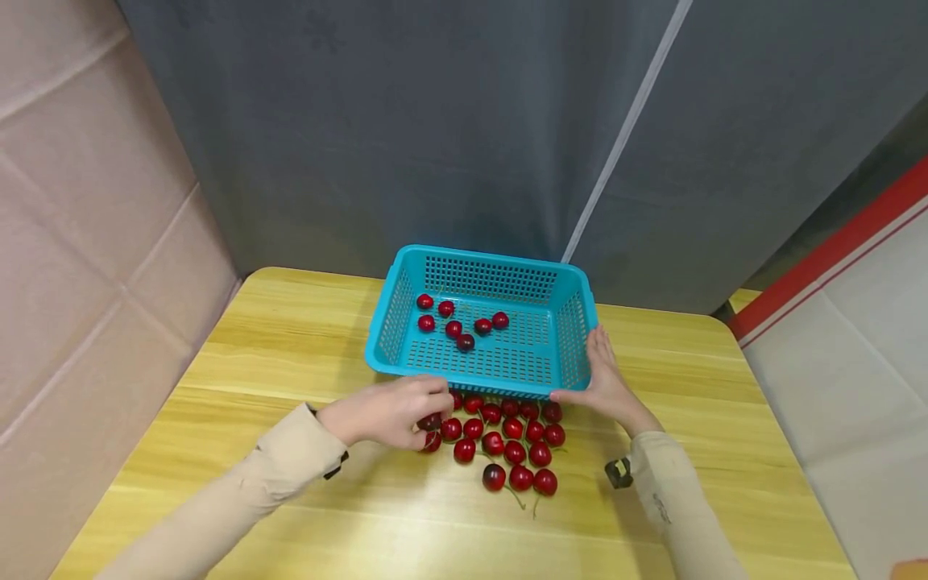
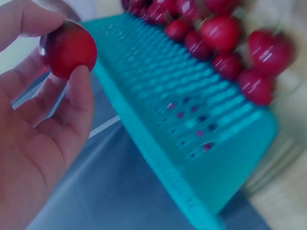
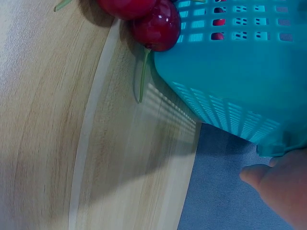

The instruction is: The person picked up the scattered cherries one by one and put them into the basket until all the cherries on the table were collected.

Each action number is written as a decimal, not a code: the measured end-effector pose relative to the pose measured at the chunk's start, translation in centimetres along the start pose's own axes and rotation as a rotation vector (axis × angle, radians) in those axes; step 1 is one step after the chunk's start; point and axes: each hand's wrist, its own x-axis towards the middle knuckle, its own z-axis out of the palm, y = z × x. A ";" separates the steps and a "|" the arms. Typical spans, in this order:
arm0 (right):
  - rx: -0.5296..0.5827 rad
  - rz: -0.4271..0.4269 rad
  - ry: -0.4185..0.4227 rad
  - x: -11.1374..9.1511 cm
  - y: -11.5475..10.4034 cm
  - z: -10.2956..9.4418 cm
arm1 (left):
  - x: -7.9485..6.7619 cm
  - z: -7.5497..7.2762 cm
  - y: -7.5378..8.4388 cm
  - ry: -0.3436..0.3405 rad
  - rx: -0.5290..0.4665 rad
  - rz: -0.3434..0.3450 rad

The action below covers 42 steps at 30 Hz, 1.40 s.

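1. A pale, padded-looking wall (image 1: 80,242) runs along the left edge of the yellow wood-grain table (image 1: 696,387).
2. A long beige sleeve (image 1: 246,483) reaches in across the table's left part.
3. The left hand (image 1: 387,409), by the near left part of the basket, pinches one round, glossy dark-red cherry (image 2: 72,50) between thumb and fingertips.
4. A rectangular turquoise plastic basket (image 1: 493,258) with latticed walls sits at the middle of the table's far edge, before a dark grey curtain (image 1: 406,121).
5. Seven red cherries (image 1: 453,329) lie on the basket's floor, mostly towards its left half.
6. Many loose cherries (image 1: 493,443), some with green stems, crowd the table along the basket's near side.
7. The right hand (image 1: 605,383) rests against the basket's near right corner, thumb and fingers spread: thumb at the near side, fingers along the right end.
8. A white panel (image 1: 855,338) with a red band stands beyond the table's right edge.
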 end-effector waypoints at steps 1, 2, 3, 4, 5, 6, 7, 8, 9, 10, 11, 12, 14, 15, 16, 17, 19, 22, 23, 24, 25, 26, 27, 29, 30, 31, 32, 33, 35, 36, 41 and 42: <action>0.000 0.001 0.001 0.0 0.0 0.0 | 0.4 -0.5 -0.2 0.012 -0.002 0.005; -0.001 0.002 0.002 0.0 0.0 0.0 | 0.8 -0.9 -0.4 0.021 -0.003 0.005; -0.001 0.003 0.002 0.0 0.0 0.0 | 1.2 -1.4 -0.7 0.028 -0.007 0.002; -0.001 0.003 0.004 0.0 0.0 0.0 | 1.6 -1.8 -1.1 0.034 -0.003 -0.003; -0.002 0.002 0.004 0.0 0.0 0.0 | 2.0 -2.2 -1.4 0.039 0.005 -0.006; -0.001 0.002 0.004 0.0 0.0 0.0 | 2.4 -2.6 -1.8 0.042 0.011 -0.007; 0.000 0.002 0.003 0.0 -0.1 0.0 | 2.8 -3.0 -2.1 0.039 0.021 -0.011; -0.001 0.001 0.004 0.0 -0.1 0.0 | 3.2 -3.3 -2.5 0.037 0.032 -0.013; -0.001 0.000 0.004 -0.1 -0.1 0.0 | 3.7 -3.6 -2.9 0.032 0.043 -0.018; 0.000 0.000 0.004 -0.1 -0.1 0.0 | 4.1 -3.9 -3.2 0.027 0.053 -0.025; 0.001 0.000 0.004 -0.1 -0.2 0.0 | 4.6 -4.2 -3.5 0.020 0.065 -0.030; 0.003 -0.001 0.004 -0.1 -0.2 0.0 | 5.0 -4.4 -3.8 0.013 0.076 -0.035; 0.003 -0.001 0.003 -0.1 -0.2 0.0 | 6.0 -4.8 -4.5 0.009 0.089 -0.045; 0.002 -0.002 0.004 -0.1 -0.2 0.0 | 6.5 -4.9 -4.8 0.010 0.095 -0.049; 0.001 -0.002 0.004 -0.1 -0.2 0.1 | 7.0 -5.0 -5.1 0.014 0.101 -0.049; 0.001 -0.003 0.003 0.0 -0.2 0.1 | 7.4 -5.1 -5.5 0.015 0.104 -0.049; 0.000 -0.004 0.003 0.0 -0.2 0.1 | 8.4 -5.1 -6.1 0.008 0.099 -0.059; -0.001 -0.003 0.004 0.0 -0.2 0.1 | 9.9 -5.0 -6.9 -0.025 0.076 -0.103; -0.001 -0.003 0.005 0.0 -0.2 0.1 | 10.4 -5.0 -7.1 -0.038 0.067 -0.122; -0.001 -0.002 0.007 0.0 -0.2 0.1 | 10.8 -4.9 -7.3 -0.044 0.058 -0.134; -0.002 -0.001 0.009 0.0 -0.2 0.0 | 11.3 -4.9 -7.4 -0.046 0.050 -0.141; -0.003 -0.002 0.010 0.0 -0.2 0.0 | 11.7 -4.8 -7.6 -0.044 0.040 -0.144; -0.002 -0.001 0.012 0.0 -0.2 0.1 | 12.1 -4.7 -7.7 -0.040 0.032 -0.139; 0.000 -0.003 0.009 0.0 -0.3 0.1 | 12.6 -4.6 -7.8 -0.031 0.016 -0.133; 0.002 -0.002 0.007 0.0 -0.3 0.1 | 12.9 -4.5 -7.9 -0.025 0.014 -0.127; 0.002 -0.004 0.007 0.1 -0.4 0.2 | 13.1 -4.4 -7.9 -0.029 0.011 -0.132; 0.001 -0.004 0.006 0.1 -0.4 0.2 | 13.2 -4.4 -7.9 -0.035 0.012 -0.140; 0.002 -0.004 0.004 0.1 -0.5 0.3 | 13.3 -4.3 -7.9 -0.042 0.016 -0.147; -0.001 -0.005 0.003 0.2 -0.5 0.3 | 13.4 -4.2 -7.9 -0.052 0.027 -0.162; -0.002 -0.007 0.003 0.2 -0.5 0.4 | 13.4 -4.2 -8.0 -0.057 0.033 -0.169; 0.002 -0.014 -0.004 0.5 -0.5 0.5 | 12.3 -4.1 -8.4 -0.069 0.033 -0.228; 0.003 -0.014 -0.006 0.5 -0.5 0.5 | 11.8 -4.1 -8.5 -0.072 0.031 -0.251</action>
